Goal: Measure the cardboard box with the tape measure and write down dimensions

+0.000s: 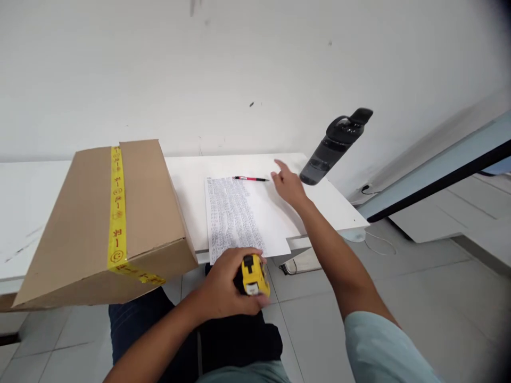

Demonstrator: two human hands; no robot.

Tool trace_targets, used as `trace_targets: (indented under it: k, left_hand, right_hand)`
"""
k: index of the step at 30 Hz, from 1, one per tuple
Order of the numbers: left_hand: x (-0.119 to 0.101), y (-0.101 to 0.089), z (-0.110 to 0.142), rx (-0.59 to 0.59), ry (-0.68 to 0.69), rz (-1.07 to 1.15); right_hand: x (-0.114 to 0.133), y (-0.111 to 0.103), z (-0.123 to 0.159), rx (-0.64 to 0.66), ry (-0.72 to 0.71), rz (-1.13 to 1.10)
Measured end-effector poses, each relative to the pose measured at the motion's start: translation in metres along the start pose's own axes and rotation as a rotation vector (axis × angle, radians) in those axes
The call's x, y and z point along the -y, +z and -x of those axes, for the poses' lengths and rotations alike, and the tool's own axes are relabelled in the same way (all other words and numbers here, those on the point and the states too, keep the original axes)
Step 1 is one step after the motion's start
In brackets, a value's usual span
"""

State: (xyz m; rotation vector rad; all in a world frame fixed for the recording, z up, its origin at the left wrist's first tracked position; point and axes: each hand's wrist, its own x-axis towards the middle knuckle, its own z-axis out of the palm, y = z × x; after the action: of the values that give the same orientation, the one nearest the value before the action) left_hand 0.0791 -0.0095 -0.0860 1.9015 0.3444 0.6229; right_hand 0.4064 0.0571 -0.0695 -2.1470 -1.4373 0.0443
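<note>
My left hand (pixel 225 287) is closed round a yellow and black tape measure (pixel 254 275), held just off the table's near edge above my lap. My right hand (pixel 288 184) reaches out over the white table (pixel 187 175) with fingers stretched open, holding nothing. Its fingertips are a short way right of a red and black pen (pixel 250 178). The pen lies at the top of a printed sheet of paper (pixel 239 218) that overhangs the near edge slightly. A cardboard box (pixel 107 223) sealed with yellow tape sits on the table to the left.
A dark water bottle (pixel 333 146) stands at the table's far right near the wall. A second tabletop edge (pixel 439 175) juts in from the right. Cables lie on the tiled floor (pixel 375 244) under the table's corner.
</note>
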Motion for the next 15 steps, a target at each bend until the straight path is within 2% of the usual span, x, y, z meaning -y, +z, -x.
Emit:
trace_targets:
  k: [1,3,5,9,12,15]
  left_hand:
    - [-0.005,-0.006,-0.012,0.029,-0.074,0.024]
    - [-0.010,-0.019,-0.029,0.088,-0.168,0.062]
    - [-0.010,-0.030,-0.041,0.134,-0.179,0.020]
    - [-0.003,-0.049,-0.070,0.167,-0.134,-0.271]
    - [0.008,-0.059,-0.103,0.121,-0.126,-0.449]
    - [0.026,-0.068,-0.139,-0.023,-0.177,-0.551]
  right_hand:
    - [0.002,0.008,-0.020,0.059,-0.009,0.046]
    - [0.004,0.025,-0.043,0.147,-0.044,0.098]
    - [0.004,0.040,-0.047,0.157,-0.083,0.093]
    - [0.002,0.056,-0.037,0.109,-0.093,0.019]
    - [0.004,0.058,-0.035,0.048,-0.085,-0.117]
    - [0.004,0.055,-0.035,-0.025,-0.064,-0.282]
